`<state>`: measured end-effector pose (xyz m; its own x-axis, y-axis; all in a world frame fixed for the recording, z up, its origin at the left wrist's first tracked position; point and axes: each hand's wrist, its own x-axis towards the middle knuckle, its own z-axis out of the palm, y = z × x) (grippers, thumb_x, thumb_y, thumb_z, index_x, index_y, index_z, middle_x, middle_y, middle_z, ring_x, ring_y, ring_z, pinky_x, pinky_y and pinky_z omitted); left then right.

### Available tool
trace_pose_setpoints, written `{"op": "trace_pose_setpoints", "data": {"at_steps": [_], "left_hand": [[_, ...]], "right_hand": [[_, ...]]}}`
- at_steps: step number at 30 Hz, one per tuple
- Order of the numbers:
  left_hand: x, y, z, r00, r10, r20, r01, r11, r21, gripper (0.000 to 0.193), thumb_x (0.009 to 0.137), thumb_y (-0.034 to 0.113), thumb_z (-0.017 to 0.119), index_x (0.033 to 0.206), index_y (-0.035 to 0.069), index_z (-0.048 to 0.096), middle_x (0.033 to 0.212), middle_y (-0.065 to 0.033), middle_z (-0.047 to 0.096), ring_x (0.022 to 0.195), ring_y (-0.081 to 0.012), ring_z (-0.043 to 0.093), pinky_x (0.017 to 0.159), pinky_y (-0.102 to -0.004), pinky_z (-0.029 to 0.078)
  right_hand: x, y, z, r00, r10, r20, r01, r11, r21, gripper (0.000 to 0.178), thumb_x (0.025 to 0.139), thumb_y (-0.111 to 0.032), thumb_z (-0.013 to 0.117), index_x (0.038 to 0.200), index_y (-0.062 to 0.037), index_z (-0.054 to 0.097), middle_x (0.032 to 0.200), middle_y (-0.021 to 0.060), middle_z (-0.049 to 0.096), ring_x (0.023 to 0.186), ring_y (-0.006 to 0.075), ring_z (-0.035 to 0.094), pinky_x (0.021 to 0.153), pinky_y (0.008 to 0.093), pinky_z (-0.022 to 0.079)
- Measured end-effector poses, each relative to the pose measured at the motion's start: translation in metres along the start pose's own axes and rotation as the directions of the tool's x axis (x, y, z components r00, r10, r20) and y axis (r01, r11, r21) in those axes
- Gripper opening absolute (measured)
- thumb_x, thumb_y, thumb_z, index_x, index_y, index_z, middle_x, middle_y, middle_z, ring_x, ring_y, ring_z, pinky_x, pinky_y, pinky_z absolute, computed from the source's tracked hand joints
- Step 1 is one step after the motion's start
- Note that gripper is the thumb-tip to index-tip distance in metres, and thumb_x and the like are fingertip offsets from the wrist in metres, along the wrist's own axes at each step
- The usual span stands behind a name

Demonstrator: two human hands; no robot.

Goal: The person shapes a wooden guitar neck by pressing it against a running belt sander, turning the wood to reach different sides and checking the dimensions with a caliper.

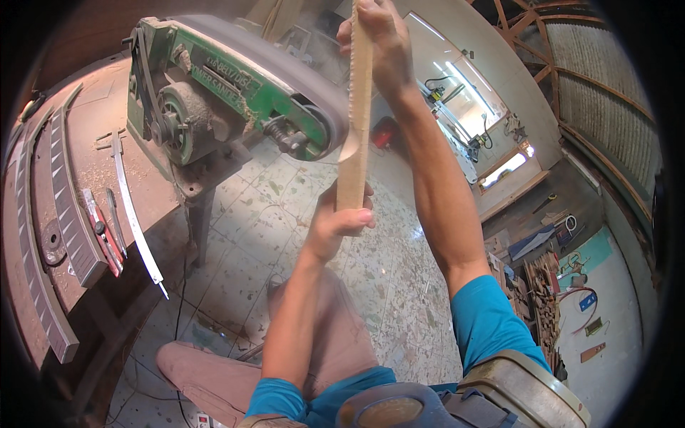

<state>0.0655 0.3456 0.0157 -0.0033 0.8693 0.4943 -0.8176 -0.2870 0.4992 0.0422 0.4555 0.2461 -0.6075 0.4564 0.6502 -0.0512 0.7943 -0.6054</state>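
Observation:
A long, narrow strip of pale wood is held upright in both my hands, beside the rounded end of a green belt sander. Its left edge looks ragged, and a smooth curved cut shows lower down. My left hand is closed round the lower end, thumb across the front. Higher up, my right hand grips the upper part, fingers wrapped over it and slightly blurred. The wood's edge is close to the grey sanding belt; whether they touch I cannot tell.
On the dusty workbench at left lie dark strips with pale triangular inlays, a long caliper, a red-handled cutter and a round disc. A cable crosses the tiled floor. Stacked wood stands at right.

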Motion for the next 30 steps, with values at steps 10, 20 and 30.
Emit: {"op": "trace_pose_setpoints", "data": {"at_steps": [10,20,30], "left_hand": [[0.026,-0.027,-0.025,0.897,0.035,0.441,0.212,0.841,-0.498,0.076,0.077,0.054,0.077,0.122,-0.003,0.055,0.084,-0.0065,0.058,0.064,-0.0151,0.054,0.074,-0.0361,0.05],[-0.056,0.023,0.046,0.924,0.176,-0.34,0.284,0.282,0.917,0.06,0.073,0.039,0.083,0.109,-0.005,0.064,0.082,-0.0141,0.07,0.072,-0.0265,0.069,0.07,-0.0433,0.055],[-0.128,-0.023,0.07,0.882,0.418,-0.217,0.332,-0.227,0.916,0.064,0.069,0.035,0.09,0.115,0.001,0.06,0.097,-0.0213,0.071,0.086,-0.0398,0.071,0.074,-0.0469,0.056]], "right_hand": [[-0.007,-0.025,0.003,0.952,-0.027,-0.303,-0.228,0.595,-0.771,0.068,0.095,-0.049,0.058,0.127,0.0099,0.049,0.099,0.0366,0.07,0.098,0.0548,0.068,0.09,0.0542,0.053],[-0.119,0.05,-0.089,0.815,0.489,-0.31,-0.332,0.833,0.442,0.057,0.107,-0.048,0.04,0.125,0.0046,0.054,0.094,0.0178,0.069,0.083,0.0254,0.072,0.074,0.0398,0.059],[-0.216,0.046,-0.075,0.895,0.383,-0.229,-0.071,0.628,0.775,0.088,0.102,-0.076,0.029,0.136,0.0024,0.05,0.098,0.0172,0.07,0.083,0.0246,0.072,0.078,0.0402,0.061]]}}
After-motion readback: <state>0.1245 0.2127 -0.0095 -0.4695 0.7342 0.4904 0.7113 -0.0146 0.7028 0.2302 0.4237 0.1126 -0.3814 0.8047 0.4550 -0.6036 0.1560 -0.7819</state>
